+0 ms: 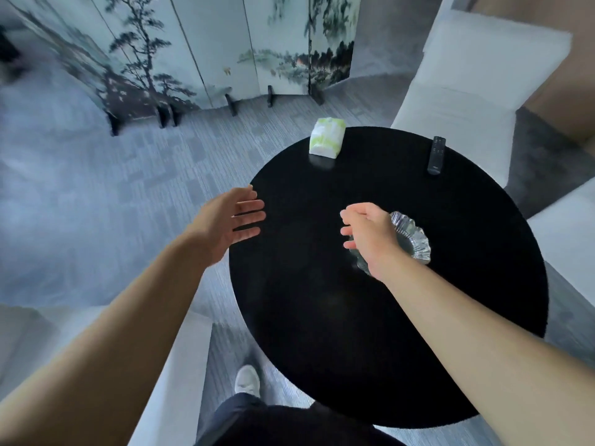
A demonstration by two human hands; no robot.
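Observation:
A round black table (pixel 322 317) fills the middle right of the head view. My left hand (pixel 225 223) hovers at the table's left edge, fingers straight and spread, holding nothing. My right hand (pixel 370 236) is over the left rim of a clear fluted glass dish (pixel 413 239) on the table; its fingers are curled, and whether they grip the dish rim is hidden. A white and green tissue pack (pixel 326 137) lies at the far edge. A black remote control (pixel 436 155) lies at the far right edge.
White sofa seats (pixel 467 117) stand behind and right of the table, another white seat (pixel 174 365) at lower left. A painted folding screen (pixel 199 53) stands on the grey carpet beyond. My shoe (pixel 247 379) and dark trouser leg show beside the table.

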